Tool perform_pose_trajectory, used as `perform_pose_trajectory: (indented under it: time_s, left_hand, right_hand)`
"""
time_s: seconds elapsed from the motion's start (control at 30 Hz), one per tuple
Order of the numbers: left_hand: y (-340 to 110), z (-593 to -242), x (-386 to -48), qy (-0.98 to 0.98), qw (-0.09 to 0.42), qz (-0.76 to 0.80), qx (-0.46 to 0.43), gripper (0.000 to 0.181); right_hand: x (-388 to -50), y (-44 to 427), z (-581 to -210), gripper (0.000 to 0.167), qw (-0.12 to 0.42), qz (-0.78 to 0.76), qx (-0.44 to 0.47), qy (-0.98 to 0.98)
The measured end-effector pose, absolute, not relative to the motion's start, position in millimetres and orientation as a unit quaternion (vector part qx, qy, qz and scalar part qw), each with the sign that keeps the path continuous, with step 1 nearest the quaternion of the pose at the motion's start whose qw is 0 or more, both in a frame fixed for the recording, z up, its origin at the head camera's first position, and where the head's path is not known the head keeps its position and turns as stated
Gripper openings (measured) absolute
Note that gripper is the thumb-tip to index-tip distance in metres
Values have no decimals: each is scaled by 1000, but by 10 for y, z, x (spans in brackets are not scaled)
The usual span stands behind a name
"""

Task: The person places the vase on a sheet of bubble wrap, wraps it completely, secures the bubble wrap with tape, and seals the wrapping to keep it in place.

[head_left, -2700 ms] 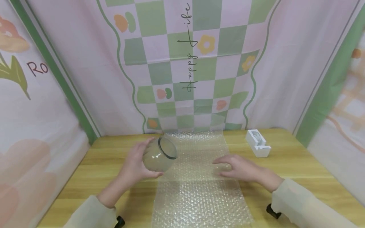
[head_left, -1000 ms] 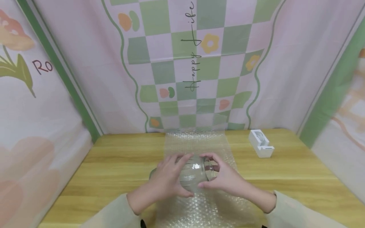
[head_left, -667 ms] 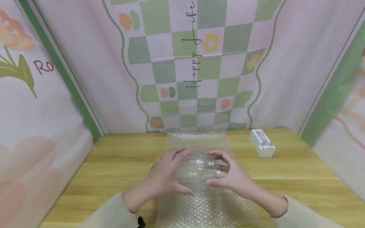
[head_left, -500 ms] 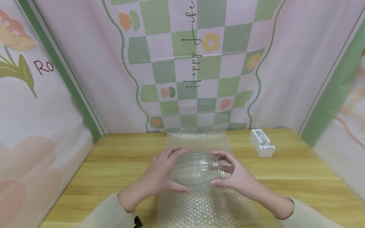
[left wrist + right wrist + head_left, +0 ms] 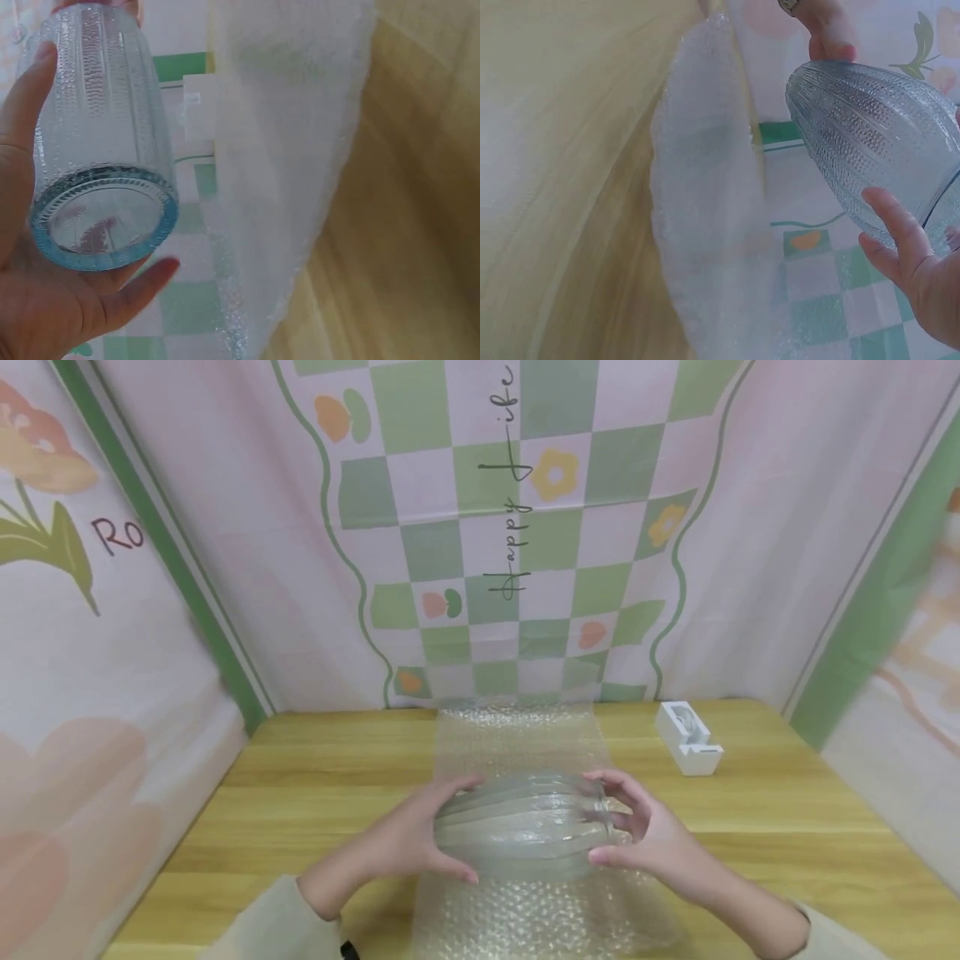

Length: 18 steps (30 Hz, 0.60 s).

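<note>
A clear ribbed glass vase (image 5: pixel 525 831) lies sideways between my two hands, above the bubble wrap (image 5: pixel 510 927). My left hand (image 5: pixel 397 835) grips it round its base, thumb on the near side and fingers on the far side. At the mouth end, my right hand (image 5: pixel 656 835) holds the rim with curled fingers and thumb. In the left wrist view the thick bluish base of the vase (image 5: pixel 97 135) faces the camera. Raised dotted ribs run along the vase (image 5: pixel 877 127) in the right wrist view. Whether it touches the wrap, I cannot tell.
A white tape dispenser (image 5: pixel 690 739) stands at the back right of the wooden table (image 5: pixel 315 777). The bubble wrap runs from the table's back edge towards me. Behind hangs a checked green and white curtain (image 5: pixel 547 527).
The right hand, apart at first, has come to the vase's mouth end. The vase has turned from tilted in the left hand to sideways, and shifted right and nearer to me.
</note>
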<state>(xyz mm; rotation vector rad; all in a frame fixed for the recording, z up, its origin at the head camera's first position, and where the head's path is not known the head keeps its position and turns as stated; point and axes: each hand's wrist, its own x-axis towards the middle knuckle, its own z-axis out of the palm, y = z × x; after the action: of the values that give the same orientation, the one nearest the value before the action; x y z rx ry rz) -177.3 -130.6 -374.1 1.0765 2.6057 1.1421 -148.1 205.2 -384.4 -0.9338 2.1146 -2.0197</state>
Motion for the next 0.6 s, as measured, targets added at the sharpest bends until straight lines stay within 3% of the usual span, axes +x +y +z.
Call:
perform_pose_trajectory:
  time_s: [0.13, 0.6]
  left_hand:
    - [-1284, -3808, -1713, 855, 79, 376, 347, 107]
    - [-1154, -3910, -1508, 873, 93, 355, 322, 103]
  right_hand:
    - [-1461, 2104, -3880, 75, 50, -654, -310, 688]
    - [-1399, 2311, -4057, 73, 86, -658, -278, 694]
